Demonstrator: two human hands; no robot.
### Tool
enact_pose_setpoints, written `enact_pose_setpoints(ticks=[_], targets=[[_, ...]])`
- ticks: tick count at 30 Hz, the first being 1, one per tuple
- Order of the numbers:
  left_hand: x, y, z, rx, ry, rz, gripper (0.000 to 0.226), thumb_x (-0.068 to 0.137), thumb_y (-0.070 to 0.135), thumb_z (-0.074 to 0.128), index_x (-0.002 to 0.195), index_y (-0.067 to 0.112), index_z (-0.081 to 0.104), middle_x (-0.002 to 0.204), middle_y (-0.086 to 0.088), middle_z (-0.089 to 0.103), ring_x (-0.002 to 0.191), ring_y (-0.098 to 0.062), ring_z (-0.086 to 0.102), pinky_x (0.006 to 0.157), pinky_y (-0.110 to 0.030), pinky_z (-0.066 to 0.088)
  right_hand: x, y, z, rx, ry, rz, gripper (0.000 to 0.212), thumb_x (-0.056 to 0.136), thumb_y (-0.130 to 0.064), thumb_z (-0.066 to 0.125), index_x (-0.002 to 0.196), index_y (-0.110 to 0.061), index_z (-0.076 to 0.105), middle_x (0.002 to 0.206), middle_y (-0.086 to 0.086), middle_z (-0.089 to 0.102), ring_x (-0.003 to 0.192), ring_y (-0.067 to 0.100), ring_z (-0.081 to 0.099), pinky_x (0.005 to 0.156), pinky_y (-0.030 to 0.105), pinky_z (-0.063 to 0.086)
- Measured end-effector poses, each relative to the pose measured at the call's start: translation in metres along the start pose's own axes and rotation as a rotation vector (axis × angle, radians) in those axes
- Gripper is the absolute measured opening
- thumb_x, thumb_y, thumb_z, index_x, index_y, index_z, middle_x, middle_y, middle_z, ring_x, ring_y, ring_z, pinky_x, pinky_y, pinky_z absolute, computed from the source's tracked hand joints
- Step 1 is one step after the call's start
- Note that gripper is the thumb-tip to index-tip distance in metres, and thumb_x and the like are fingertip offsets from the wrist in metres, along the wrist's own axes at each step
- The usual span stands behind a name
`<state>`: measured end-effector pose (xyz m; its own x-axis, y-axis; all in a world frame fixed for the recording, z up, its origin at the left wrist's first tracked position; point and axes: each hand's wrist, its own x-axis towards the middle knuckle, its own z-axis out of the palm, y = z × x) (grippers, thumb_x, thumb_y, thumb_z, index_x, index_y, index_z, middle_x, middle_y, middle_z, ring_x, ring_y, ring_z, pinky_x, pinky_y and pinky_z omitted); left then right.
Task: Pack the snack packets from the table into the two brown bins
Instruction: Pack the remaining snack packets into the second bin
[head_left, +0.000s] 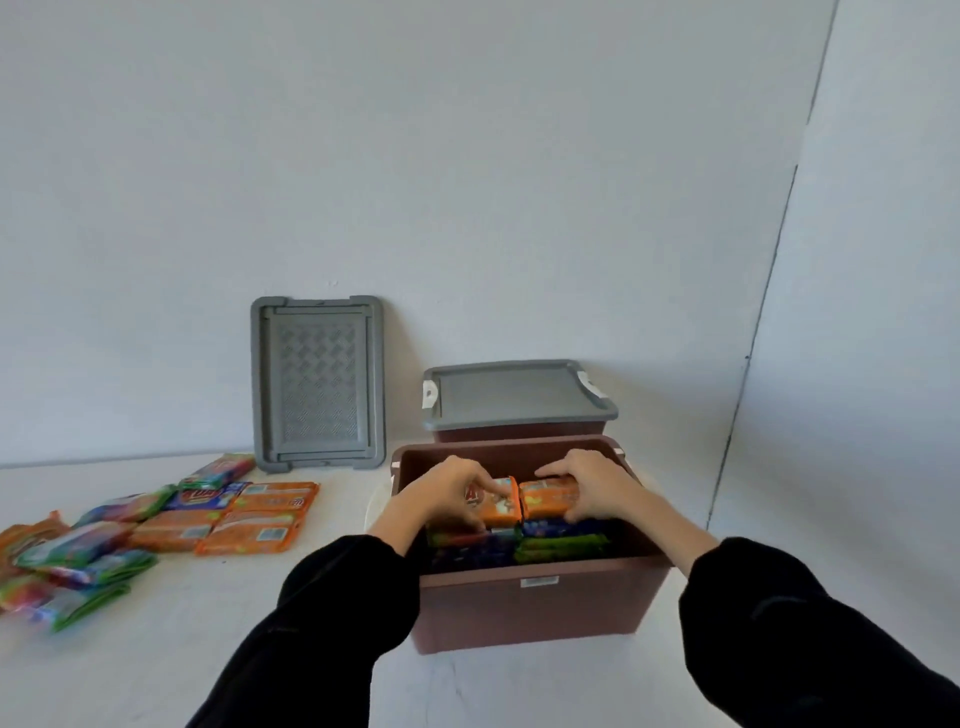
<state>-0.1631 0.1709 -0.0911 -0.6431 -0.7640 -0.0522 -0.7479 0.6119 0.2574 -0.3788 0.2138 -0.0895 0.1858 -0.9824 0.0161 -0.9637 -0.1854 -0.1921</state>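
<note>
An open brown bin (535, 608) stands in front of me, holding several blue and green packets (561, 543). My left hand (447, 496) grips an orange packet (501, 506) inside the bin. Beside it, my right hand (592, 486) grips a second orange packet (548, 496). The two packets touch side by side above the stacked ones. Behind stands a second brown bin (519, 430) under a grey lid (514, 395). Several loose packets, orange (249, 522) and multicoloured (78, 561), lie on the white table (234, 613) at the left.
A loose grey lid (318, 382) leans upright against the white wall behind the table, left of the bins. A wall corner runs down at the right.
</note>
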Motion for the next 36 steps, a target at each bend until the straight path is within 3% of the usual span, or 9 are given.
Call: enact_pose_setpoints(ticks=[6,10,19,22,26,29,32,36], targets=[[0.005,-0.006,0.008,0.173,-0.069,0.058,0.067,0.072,0.020,0.077,0.134,0.024,0.050,0.144,0.000,0.034,0.132,-0.020,0.029,0.108,-0.034,0.028,0.008,0.004,0.016,-0.058,-0.019,-0.045,0.070,0.073,-0.028,0.076,0.135,-0.031,0.045,0.124,0.003,0.047,0.116,0.022,0.045,0.095,0.030,0.038],[0.007,-0.009,0.005,0.213,-0.093,0.054,0.071,0.074,0.011,0.074,0.137,0.024,0.045,0.141,-0.002,0.035,0.130,-0.022,0.032,0.107,-0.034,0.031,0.012,0.003,0.015,-0.100,-0.008,-0.047,0.071,0.073,-0.027,0.075,0.136,-0.033,0.043,0.121,0.002,0.047,0.112,0.020,0.043,0.092,0.031,0.041],[0.006,-0.008,0.007,0.213,-0.053,0.029,0.069,0.076,0.011,0.073,0.137,0.025,0.044,0.139,-0.003,0.039,0.129,-0.022,0.034,0.106,-0.034,0.031,0.014,0.002,0.019,-0.099,-0.004,-0.025,0.070,0.077,-0.028,0.073,0.138,-0.034,0.040,0.118,0.002,0.045,0.110,0.019,0.042,0.088,0.029,0.042],[0.001,-0.007,0.007,0.183,-0.046,0.016,0.066,0.076,0.014,0.073,0.136,0.023,0.046,0.137,-0.004,0.042,0.127,-0.022,0.037,0.105,-0.034,0.033,0.011,0.001,0.018,-0.034,-0.004,-0.019,0.067,0.076,-0.039,0.072,0.136,-0.034,0.043,0.119,0.003,0.046,0.110,0.018,0.043,0.087,0.029,0.042],[-0.021,-0.006,-0.014,-0.152,0.168,-0.026,0.049,0.080,0.029,0.070,0.125,0.017,0.058,0.126,-0.007,0.054,0.115,-0.019,0.051,0.096,-0.028,0.043,0.014,-0.018,0.003,0.079,0.105,-0.052,0.061,0.077,-0.046,0.068,0.133,-0.033,0.047,0.123,0.003,0.051,0.116,0.018,0.046,0.090,0.031,0.043],[-0.048,-0.015,-0.042,-0.326,0.412,-0.062,0.032,0.086,0.020,0.064,0.117,0.011,0.064,0.114,-0.011,0.060,0.105,-0.021,0.057,0.088,-0.025,0.047,0.030,-0.051,-0.014,0.146,0.173,-0.114,0.058,0.081,-0.044,0.065,0.134,-0.030,0.047,0.123,0.006,0.054,0.119,0.023,0.048,0.091,0.033,0.042],[-0.084,-0.047,-0.064,-0.283,0.471,-0.169,0.030,0.087,0.020,0.062,0.116,0.012,0.063,0.114,-0.010,0.061,0.103,-0.019,0.057,0.091,-0.029,0.048,0.053,-0.098,-0.025,0.207,0.213,-0.222,0.054,0.083,-0.037,0.065,0.133,-0.025,0.050,0.124,0.010,0.055,0.117,0.025,0.050,0.087,0.028,0.037],[-0.138,-0.110,-0.080,-0.228,0.541,-0.375,0.030,0.087,0.019,0.063,0.116,0.012,0.063,0.117,-0.009,0.063,0.104,-0.019,0.059,0.089,-0.024,0.046,0.092,-0.168,-0.023,0.235,0.190,-0.359,0.055,0.083,-0.033,0.066,0.134,-0.023,0.049,0.122,0.012,0.055,0.115,0.026,0.051,0.085,0.028,0.038]])
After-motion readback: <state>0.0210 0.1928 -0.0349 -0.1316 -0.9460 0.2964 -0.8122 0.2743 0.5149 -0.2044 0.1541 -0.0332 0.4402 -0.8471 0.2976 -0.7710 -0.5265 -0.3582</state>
